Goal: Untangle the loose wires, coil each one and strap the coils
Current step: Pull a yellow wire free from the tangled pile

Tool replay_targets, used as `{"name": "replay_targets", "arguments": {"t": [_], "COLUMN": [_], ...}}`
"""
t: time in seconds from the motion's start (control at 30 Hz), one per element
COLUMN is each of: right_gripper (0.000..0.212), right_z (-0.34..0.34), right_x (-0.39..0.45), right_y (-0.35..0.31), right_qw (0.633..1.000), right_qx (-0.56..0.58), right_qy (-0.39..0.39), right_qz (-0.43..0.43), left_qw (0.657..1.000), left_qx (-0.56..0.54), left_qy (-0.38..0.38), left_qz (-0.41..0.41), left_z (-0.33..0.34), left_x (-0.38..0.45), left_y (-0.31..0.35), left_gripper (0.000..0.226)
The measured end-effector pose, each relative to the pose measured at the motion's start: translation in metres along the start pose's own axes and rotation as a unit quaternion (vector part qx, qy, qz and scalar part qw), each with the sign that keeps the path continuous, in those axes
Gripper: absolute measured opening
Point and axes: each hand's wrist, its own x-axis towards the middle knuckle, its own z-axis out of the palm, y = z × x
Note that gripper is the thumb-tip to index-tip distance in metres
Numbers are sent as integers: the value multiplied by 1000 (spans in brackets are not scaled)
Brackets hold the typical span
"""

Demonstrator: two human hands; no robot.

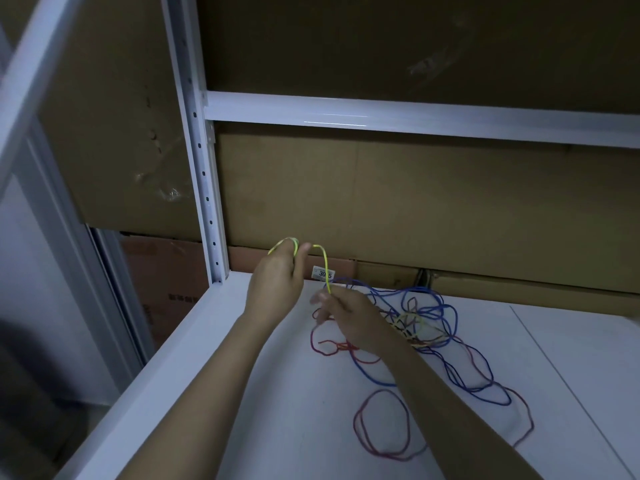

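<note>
Head view, dim light. White shelf fills the lower half of frame; the person's two forearms reach in from 6 o'clock toward centre.

Left hand: raised above the shelf just left of centre, back of the hand to the camera. Fingers curled narrow, with a small loop of the yellow wire wrapped over the fingertips at the hand's 12 o'clock. Thumb sticks out toward 2 o'clock.

Right hand: lower, at about 4 o'clock from the left hand, just beside it but not touching. Thumb and fingers pinch the yellow wire where it comes down; the other fingers are blurred, spread cannot be told.

Yellow wire: arches from the left thumb up and over, then drops into the right-hand pinch. More yellow shows in the tangle behind the right hand.

Blue wire: loose loops lying on the shelf at 3 o'clock from the right hand, mixed with yellow strands, trailing toward 5 o'clock.

Red wire: flat on the shelf, one round loop at 5 o'clock of frame under the right forearm, other runs crossing the blue.

Background: cardboard boxes stacked against the shelf's far edge; white perforated upright post at 10 o'clock; small label on a box, digits partly hidden by the wire.
</note>
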Motion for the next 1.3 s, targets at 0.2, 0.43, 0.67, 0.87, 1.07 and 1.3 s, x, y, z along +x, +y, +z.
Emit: {"name": "replay_targets", "arguments": {"t": [0.2, 0.43, 0.67, 0.87, 1.07, 1.3], "right_gripper": [26, 18, 28, 42, 7, 12], "right_z": [-19, -59, -30, 7, -4, -25], "right_x": [5, 34, 22, -6, -17, -6], "right_y": [12, -1, 30, 54, 49, 33], "right_qw": [939, 884, 850, 935, 975, 973], "right_qx": [-18, -228, -443, -309, -165, -117], "right_qy": [332, 396, 164, 23, 45, 119], "right_qz": [-85, -98, -233, -172, -141, -160], "left_qw": [994, 917, 824, 944, 950, 952], "left_qx": [1, -235, -523, -289, 144, -86], "left_qy": [-105, -307, -192, -95, -274, -282], "left_qz": [-34, -96, -107, -125, 45, -77], "left_z": [-7, -9, -18, 9, 23, 29], "left_x": [-2, -25, -18, -7, -11, -18], "left_y": [-22, -5, 9, 11, -17, -11], "left_gripper": [40, 47, 30, 19, 9, 30]}}
